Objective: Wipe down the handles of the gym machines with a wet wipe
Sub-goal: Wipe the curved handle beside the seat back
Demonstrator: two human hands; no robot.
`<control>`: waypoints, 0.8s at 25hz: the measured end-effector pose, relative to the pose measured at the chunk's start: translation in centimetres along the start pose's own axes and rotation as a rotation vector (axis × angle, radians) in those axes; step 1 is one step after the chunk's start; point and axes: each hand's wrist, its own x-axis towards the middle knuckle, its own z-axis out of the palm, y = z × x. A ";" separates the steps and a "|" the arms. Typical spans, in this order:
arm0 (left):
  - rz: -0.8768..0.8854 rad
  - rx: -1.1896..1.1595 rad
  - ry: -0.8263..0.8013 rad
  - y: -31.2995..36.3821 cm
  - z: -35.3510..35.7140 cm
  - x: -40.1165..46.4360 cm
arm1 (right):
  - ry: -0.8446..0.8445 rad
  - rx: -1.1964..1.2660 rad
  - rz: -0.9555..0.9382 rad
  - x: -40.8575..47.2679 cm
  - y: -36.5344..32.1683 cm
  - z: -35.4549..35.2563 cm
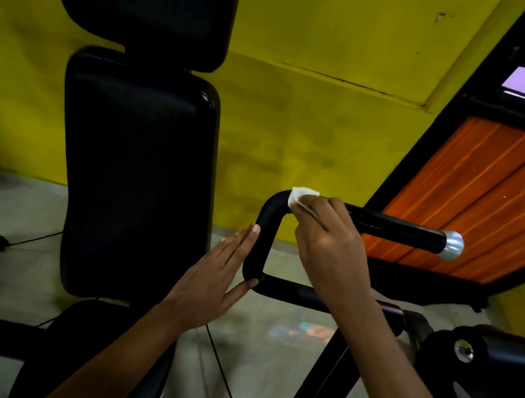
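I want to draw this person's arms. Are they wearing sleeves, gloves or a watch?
No. Both forearms are bare as far as the picture shows, with no sleeves in view. The left hand and right hand have no gloves, and no watch, bracelet or ring shows.

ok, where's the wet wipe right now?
Head view, just right of centre: the wet wipe is pressed under the right hand onto the top bend of the black handle, right of the backrest pad.
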 end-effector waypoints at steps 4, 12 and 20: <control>-0.005 0.007 -0.003 0.0 0.0 -0.1 | 0.029 0.022 0.120 1.4 -0.3 0.1; 0.000 0.000 -0.014 0.1 -0.1 -0.1 | 0.020 0.009 0.174 -1.8 3.6 -2.3; -0.021 0.005 -0.007 0.2 -0.1 -0.3 | -0.040 -0.087 0.526 -5.4 10.3 -5.8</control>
